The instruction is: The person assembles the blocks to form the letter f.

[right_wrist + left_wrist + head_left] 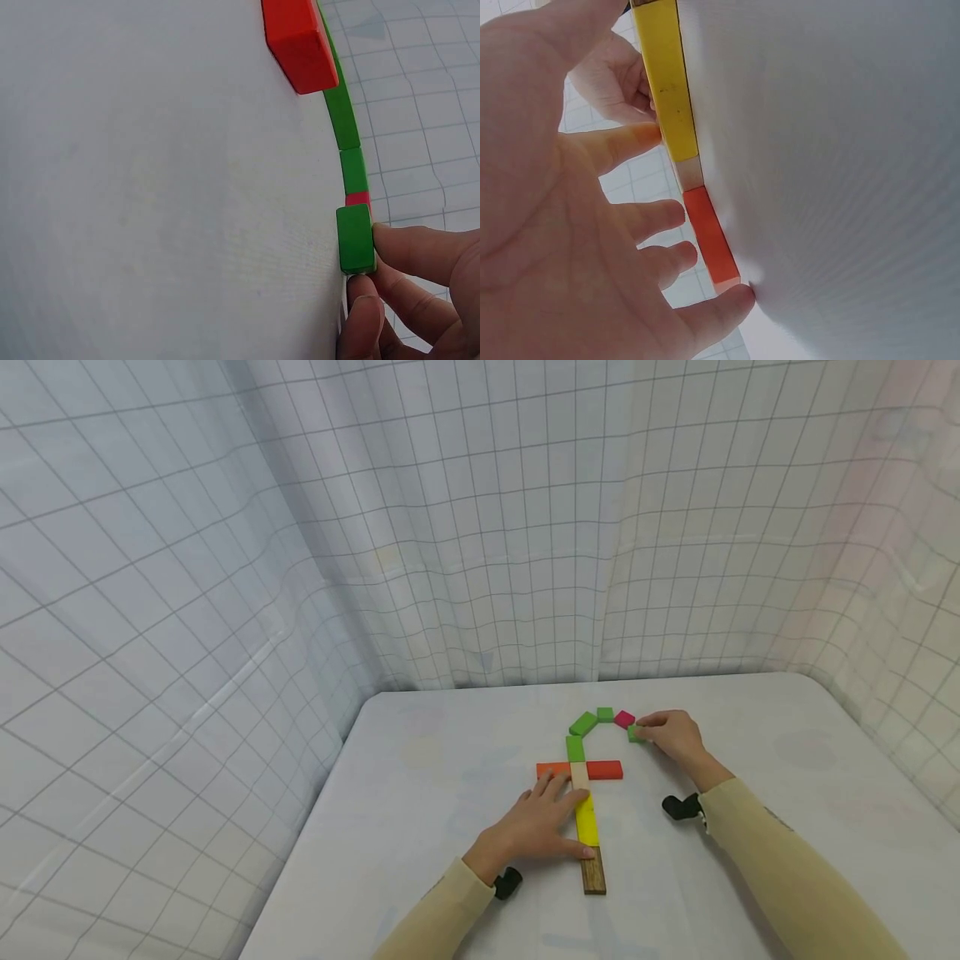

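My right hand pinches a small green block between thumb and fingers, beside a pink block at the end of a curved row. Green blocks form the rest of that curve, down to a pale wooden block. An orange-red block and a red block reach out to its two sides. Below it lie a yellow block and a dark brown block. With fingers spread, my left hand rests over the orange-red, pale, yellow and brown blocks.
All the blocks lie on a white-covered table. White curtains with a dark grid stand behind the table and at both sides. Black wrist mounts stick out from under both sleeves.
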A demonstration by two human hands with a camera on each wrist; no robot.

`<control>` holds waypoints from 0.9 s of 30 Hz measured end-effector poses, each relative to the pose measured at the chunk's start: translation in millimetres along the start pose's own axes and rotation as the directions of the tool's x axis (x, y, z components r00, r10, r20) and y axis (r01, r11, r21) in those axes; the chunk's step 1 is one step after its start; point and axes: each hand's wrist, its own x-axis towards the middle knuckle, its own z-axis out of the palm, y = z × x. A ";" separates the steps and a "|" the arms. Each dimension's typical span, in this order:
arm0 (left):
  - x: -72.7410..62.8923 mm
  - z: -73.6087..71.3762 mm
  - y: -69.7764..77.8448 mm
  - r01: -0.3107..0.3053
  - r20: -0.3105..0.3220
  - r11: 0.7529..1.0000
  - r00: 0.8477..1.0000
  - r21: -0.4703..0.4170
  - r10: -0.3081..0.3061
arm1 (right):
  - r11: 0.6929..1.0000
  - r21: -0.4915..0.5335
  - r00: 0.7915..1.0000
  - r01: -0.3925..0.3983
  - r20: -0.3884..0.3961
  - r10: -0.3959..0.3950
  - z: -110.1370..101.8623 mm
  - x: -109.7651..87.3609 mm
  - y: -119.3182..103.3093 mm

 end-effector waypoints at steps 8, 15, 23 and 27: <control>-0.1 0.6 0.1 -0.002 0.006 1.000 1.000 0.004 0.001 | 1.000 -0.005 1.000 -0.003 0.009 0.003 0.0 -0.8 0.8; 4.5 -1.5 -2.2 0.000 -0.029 1.000 1.000 0.024 0.000 | 1.000 -0.008 1.000 -0.013 0.016 0.013 -3.7 0.1 -0.1; 1.9 -17.7 -8.7 0.049 -0.129 0.999 0.990 -0.018 -0.051 | 0.998 -0.036 0.998 0.044 0.037 -0.043 -16.7 -14.8 -10.6; -1.1 -31.8 -13.7 0.057 -0.177 0.998 0.982 -0.014 -0.059 | 0.987 -0.086 0.990 0.139 0.027 -0.137 -25.3 -26.1 -21.6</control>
